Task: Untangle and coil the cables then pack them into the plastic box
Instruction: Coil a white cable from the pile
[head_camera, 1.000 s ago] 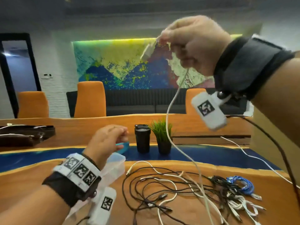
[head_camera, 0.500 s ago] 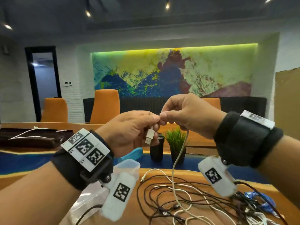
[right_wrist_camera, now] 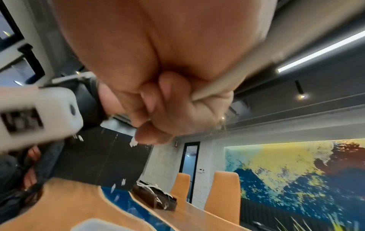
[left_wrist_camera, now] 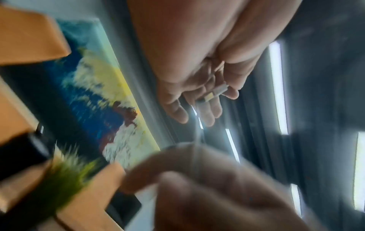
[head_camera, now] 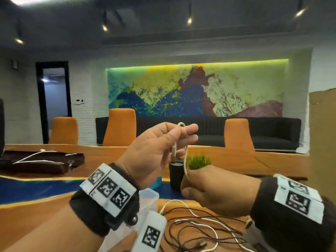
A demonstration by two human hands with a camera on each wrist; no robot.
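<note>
Your left grip (head_camera: pixel 154 148) is raised and holds the white cable (head_camera: pixel 185 161) looped over a finger, its plug hanging against the palm. Your right grip (head_camera: pixel 218 191), lower, is fisted round the same cable. The slack drops to the tangled cables (head_camera: pixel 200 230) on the tabletop (head_camera: pixel 45 215), beside the plastic box (head_camera: pixel 150 196)

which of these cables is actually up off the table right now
The white cable: its plug end hangs from the left hand and the right hand grips it lower down. The other cables lie loose on the table.
</note>
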